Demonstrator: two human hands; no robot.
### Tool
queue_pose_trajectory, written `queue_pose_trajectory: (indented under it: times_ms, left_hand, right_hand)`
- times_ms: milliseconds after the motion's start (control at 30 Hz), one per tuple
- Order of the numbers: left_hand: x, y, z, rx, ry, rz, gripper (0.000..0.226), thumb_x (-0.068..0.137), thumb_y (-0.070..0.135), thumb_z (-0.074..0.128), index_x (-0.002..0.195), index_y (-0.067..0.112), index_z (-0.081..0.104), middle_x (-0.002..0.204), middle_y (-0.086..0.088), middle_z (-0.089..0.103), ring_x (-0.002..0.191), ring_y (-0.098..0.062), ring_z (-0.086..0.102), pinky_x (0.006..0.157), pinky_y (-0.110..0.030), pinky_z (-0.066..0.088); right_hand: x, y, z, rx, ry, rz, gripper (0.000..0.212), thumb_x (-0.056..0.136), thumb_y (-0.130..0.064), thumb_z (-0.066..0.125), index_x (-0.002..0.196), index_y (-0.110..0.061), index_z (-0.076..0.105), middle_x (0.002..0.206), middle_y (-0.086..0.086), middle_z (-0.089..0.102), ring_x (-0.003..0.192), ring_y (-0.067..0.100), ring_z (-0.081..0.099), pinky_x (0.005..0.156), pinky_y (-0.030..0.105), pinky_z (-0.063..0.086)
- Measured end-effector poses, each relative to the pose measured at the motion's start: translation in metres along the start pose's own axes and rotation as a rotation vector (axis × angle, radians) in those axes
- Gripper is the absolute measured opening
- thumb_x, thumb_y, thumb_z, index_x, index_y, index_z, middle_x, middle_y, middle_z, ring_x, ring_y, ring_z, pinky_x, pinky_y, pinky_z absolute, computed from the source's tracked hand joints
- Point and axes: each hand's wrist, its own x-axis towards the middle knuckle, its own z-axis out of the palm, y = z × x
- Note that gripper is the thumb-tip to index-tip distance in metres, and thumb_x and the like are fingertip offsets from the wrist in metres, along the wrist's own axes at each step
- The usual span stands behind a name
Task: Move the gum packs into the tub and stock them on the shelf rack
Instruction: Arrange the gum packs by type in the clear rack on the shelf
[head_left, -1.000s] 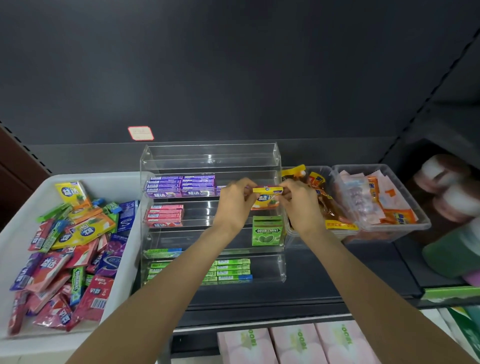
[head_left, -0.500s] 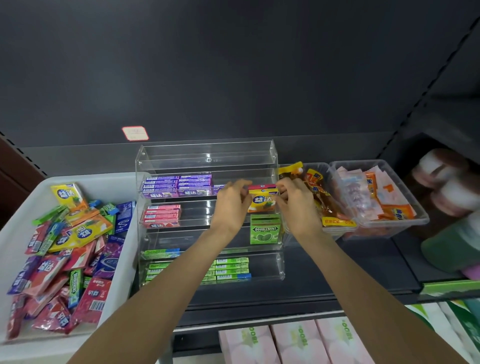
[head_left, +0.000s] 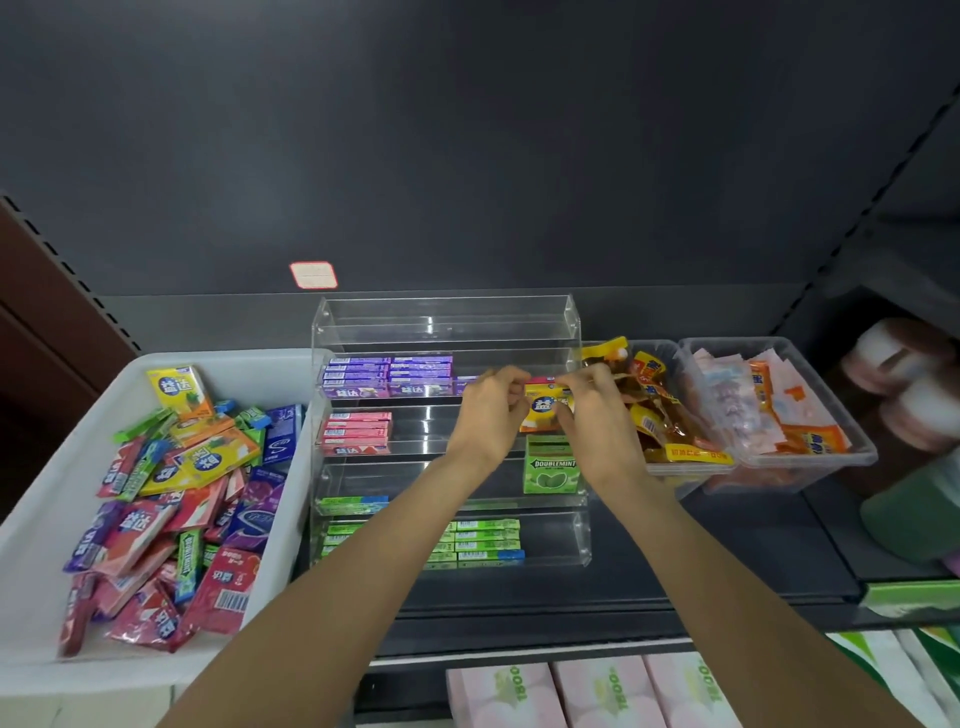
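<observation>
Both hands were raised at the clear acrylic rack (head_left: 447, 332) on the dark shelf (head_left: 727, 545); the left hand (head_left: 485, 415) and the right hand (head_left: 597, 421) pinched an orange-and-yellow gum pack (head_left: 540, 410) by its two ends, fingers curled round it, holding it upright at the right end of the rack's middle tiers, just above a green Doublemint box (head_left: 551, 465); purple packs (head_left: 387, 376) lay stacked on the tier to the left, pink packs (head_left: 357, 434) one tier lower, and green packs (head_left: 485, 540) on the lowest tier; the white tub (head_left: 41, 493) stood just left of the rack, heaped with loose gum packs (head_left: 171, 499) of many colours; two clear bins (head_left: 810, 467) of snack sachets sat just right of the rack.
</observation>
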Motion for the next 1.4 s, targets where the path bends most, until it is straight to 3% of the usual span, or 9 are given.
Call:
queue_pose_trajectory:
  times_ms: [300, 500, 600, 800, 867, 967, 1067, 1233, 1400]
  left_hand:
    - [-0.002, 0.002, -0.003, -0.009, -0.002, -0.033, 0.027, 0.091, 0.008, 0.057, 0.119, 0.009, 0.06, 0.113, -0.007, 0.063, 0.091, -0.008, 0.059, 0.078, -0.011, 0.045]
    - [-0.014, -0.003, -0.032, 0.075, 0.079, -0.05, 0.017, 0.091, 0.02, 0.057, 0.106, 0.017, 0.062, 0.107, -0.001, 0.064, 0.084, -0.015, 0.064, 0.076, -0.037, 0.055]
    - [-0.028, -0.011, -0.059, 0.074, 0.121, -0.048, 0.018, 0.089, 0.017, 0.056, 0.107, 0.016, 0.062, 0.102, 0.0, 0.066, 0.081, -0.014, 0.063, 0.077, -0.034, 0.054]
    - [-0.066, -0.059, -0.133, 0.099, 0.256, -0.129, 0.018, 0.089, 0.012, 0.056, 0.105, 0.015, 0.064, 0.093, 0.006, 0.066, 0.077, -0.006, 0.06, 0.065, -0.007, 0.044]
    - [-0.076, -0.084, -0.162, 0.106, 0.309, -0.199, 0.016, 0.089, 0.011, 0.055, 0.102, 0.014, 0.064, 0.09, 0.006, 0.065, 0.076, -0.009, 0.059, 0.061, -0.009, 0.039]
    - [-0.088, -0.129, -0.205, 0.123, 0.339, -0.306, 0.017, 0.089, 0.009, 0.055, 0.103, 0.013, 0.064, 0.092, 0.001, 0.067, 0.08, -0.016, 0.062, 0.068, -0.021, 0.041]
    - [-0.095, -0.18, -0.243, 0.17, 0.286, -0.382, 0.024, 0.086, 0.004, 0.056, 0.108, 0.007, 0.064, 0.103, -0.009, 0.068, 0.094, -0.025, 0.063, 0.076, -0.025, 0.042]
    - [-0.099, -0.24, -0.281, 0.222, 0.092, -0.459, 0.034, 0.091, 0.009, 0.054, 0.124, 0.009, 0.058, 0.124, -0.012, 0.059, 0.109, -0.029, 0.057, 0.086, -0.025, 0.039]
    - [-0.095, -0.261, -0.278, 0.223, -0.093, -0.433, 0.043, 0.092, 0.012, 0.053, 0.134, 0.013, 0.049, 0.13, -0.013, 0.054, 0.114, -0.028, 0.055, 0.091, -0.028, 0.04]
  right_hand:
    - [0.001, -0.001, -0.005, 0.017, 0.003, -0.009, 0.032, 0.094, -0.014, 0.052, 0.126, -0.013, 0.053, 0.13, 0.007, 0.04, 0.109, 0.022, 0.054, 0.09, 0.03, 0.047]
    - [-0.009, -0.023, -0.004, 0.052, -0.001, -0.099, 0.031, 0.094, -0.015, 0.053, 0.125, -0.014, 0.054, 0.125, 0.004, 0.043, 0.109, 0.018, 0.054, 0.094, 0.029, 0.045]
    - [-0.011, -0.049, 0.007, 0.1, -0.03, -0.146, 0.032, 0.093, -0.019, 0.055, 0.125, -0.013, 0.055, 0.12, 0.004, 0.047, 0.101, 0.018, 0.058, 0.096, 0.04, 0.046]
    - [-0.014, -0.132, 0.044, 0.317, -0.16, -0.23, 0.029, 0.093, -0.012, 0.054, 0.121, -0.011, 0.058, 0.112, 0.002, 0.05, 0.09, 0.012, 0.053, 0.092, 0.027, 0.044]
    - [-0.013, -0.162, 0.062, 0.355, -0.211, -0.262, 0.028, 0.092, -0.009, 0.053, 0.118, -0.011, 0.06, 0.11, 0.002, 0.052, 0.088, 0.011, 0.052, 0.093, 0.027, 0.044]
    - [-0.009, -0.208, 0.09, 0.38, -0.266, -0.302, 0.026, 0.091, -0.007, 0.053, 0.114, -0.01, 0.062, 0.107, 0.004, 0.053, 0.088, 0.013, 0.054, 0.09, 0.024, 0.043]
    - [-0.003, -0.249, 0.119, 0.338, -0.33, -0.327, 0.026, 0.093, -0.01, 0.05, 0.116, -0.009, 0.06, 0.113, 0.006, 0.053, 0.097, 0.018, 0.057, 0.087, 0.019, 0.037]
    - [0.006, -0.297, 0.17, 0.228, -0.462, -0.302, 0.036, 0.095, -0.015, 0.05, 0.131, -0.013, 0.05, 0.126, 0.009, 0.051, 0.12, 0.023, 0.048, 0.102, 0.03, 0.035]
    - [0.004, -0.31, 0.205, 0.1, -0.638, -0.194, 0.053, 0.096, -0.019, 0.049, 0.145, -0.025, 0.03, 0.146, 0.01, 0.032, 0.136, 0.026, 0.032, 0.111, 0.04, 0.029]
